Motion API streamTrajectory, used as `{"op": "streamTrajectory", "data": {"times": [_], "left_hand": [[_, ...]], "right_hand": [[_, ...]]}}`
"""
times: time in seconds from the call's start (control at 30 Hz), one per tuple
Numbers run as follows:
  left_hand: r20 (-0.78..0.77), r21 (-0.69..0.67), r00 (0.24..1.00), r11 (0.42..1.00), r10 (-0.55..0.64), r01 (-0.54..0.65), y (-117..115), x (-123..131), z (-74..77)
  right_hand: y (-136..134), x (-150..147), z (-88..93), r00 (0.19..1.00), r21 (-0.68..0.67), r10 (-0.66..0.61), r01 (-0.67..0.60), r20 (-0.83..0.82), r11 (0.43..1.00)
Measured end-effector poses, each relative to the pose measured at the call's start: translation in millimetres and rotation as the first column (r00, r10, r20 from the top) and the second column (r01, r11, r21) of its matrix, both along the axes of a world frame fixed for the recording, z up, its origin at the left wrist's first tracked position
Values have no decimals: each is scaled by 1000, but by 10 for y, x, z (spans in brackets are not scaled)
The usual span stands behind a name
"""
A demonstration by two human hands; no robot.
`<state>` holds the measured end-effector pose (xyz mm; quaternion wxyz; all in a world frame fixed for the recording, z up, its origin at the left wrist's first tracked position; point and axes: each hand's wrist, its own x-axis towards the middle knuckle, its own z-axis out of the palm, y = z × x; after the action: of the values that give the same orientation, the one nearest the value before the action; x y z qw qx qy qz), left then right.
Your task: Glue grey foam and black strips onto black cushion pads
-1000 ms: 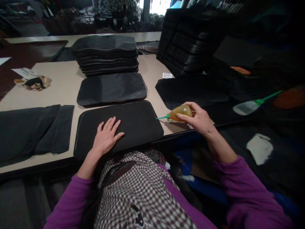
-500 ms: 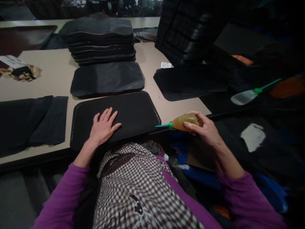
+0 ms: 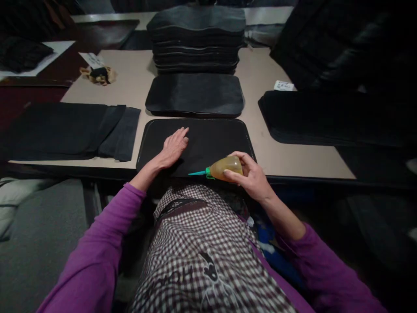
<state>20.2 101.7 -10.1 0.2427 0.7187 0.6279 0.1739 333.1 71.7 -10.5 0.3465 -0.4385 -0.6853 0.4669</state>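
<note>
A black rounded panel (image 3: 211,139) lies flat at the table's front edge, with a thin pale line along its side and top edges. My left hand (image 3: 175,147) rests on the left half of this panel, its fingers stretched out and holding nothing. In my right hand (image 3: 248,174) is a squeeze bottle (image 3: 224,168) of yellowish liquid, tilted on its side. Its green nozzle points left, over the panel's front edge; whether the tip touches cannot be made out.
Behind the panel lies another black panel (image 3: 195,95), then a tall stack of black pieces (image 3: 198,43). Folded black cloth (image 3: 65,130) sits at left, more black panels (image 3: 309,117) at right. A crumpled brown scrap (image 3: 106,76) and a white label (image 3: 284,85) are farther back.
The view has turned left. My right hand has brought the bottle leftward along the panel's front edge. My left hand's fingers have drawn closer together, still on the panel.
</note>
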Motion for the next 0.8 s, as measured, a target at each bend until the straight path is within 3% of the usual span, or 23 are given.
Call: {"op": "streamTrajectory", "data": {"times": [0.13,0.23,0.43,0.57,0.8], "left_hand": [[287,-87,958,996,26,-1,-41,-79,150],[420,-158,905,987,69,-2,-49,-129,223],[619,-171,782,985,76,39,149,-323,191],[693,-249,707,967,139,54,295,-446,174],[708,-347,670,936,224,54,364,-501,231]], "right_hand": [[60,-489,-52,996,87,84,-87,38,992],[84,-824,-51,992,120,122,-123,10,985],[141,-1296,0,988,118,154,-150,-23,982],[163,-1550,37,985,134,172,-169,-15,976],[147,-1897,18,986,272,162,-148,-29,951]]}}
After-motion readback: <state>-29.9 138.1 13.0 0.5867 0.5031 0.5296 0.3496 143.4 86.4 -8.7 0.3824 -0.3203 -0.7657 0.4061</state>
